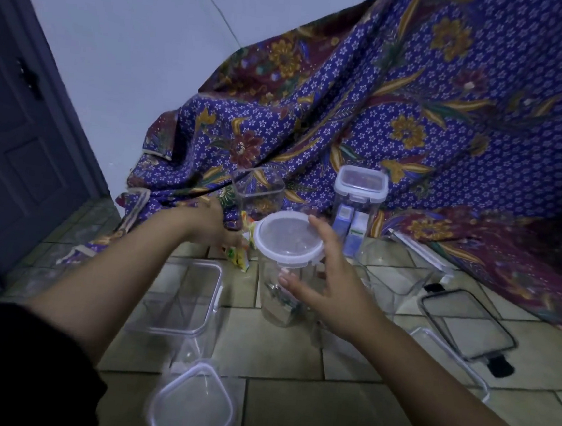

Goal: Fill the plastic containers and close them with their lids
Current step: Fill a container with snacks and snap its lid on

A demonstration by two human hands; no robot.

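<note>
We see a tall round clear container (pixel 279 291) standing upright on the tiled floor (pixel 289 410), its round white-rimmed lid (pixel 287 242) resting on top and some small dark items dimly visible at its bottom. Our right hand (pixel 321 277) is spread open against its right side, fingers (pixel 320 231) apart, one fingertip at the far rim of the lid and the thumb low across the container wall; the hand cups it rather than clamping. Our left hand (pixel 210 223) reaches past the lid's left edge toward yellow-green packets (pixel 240 255) lying on the floor; it is blurred, so we cannot tell whether its fingers are closed on anything. Just beyond those fingers stands an empty square clear container (pixel 257 193) with no lid. Beyond the right fingertips stands a taller square container (pixel 357 212), closed with a clip-lock lid (pixel 361 182) and holding blue-and-white cartons (pixel 351 229). Under the left forearm lies a rectangular clear container (pixel 180 295), and nearer us a square lid (pixel 191 405). To the right of the right wrist lie a dark-rimmed lid (pixel 467 322) and another open clear container (pixel 399 277). A purple floral batik cloth (pixel 418 106) drapes behind everything, with a dark door (pixel 18 128) to the left.
</note>
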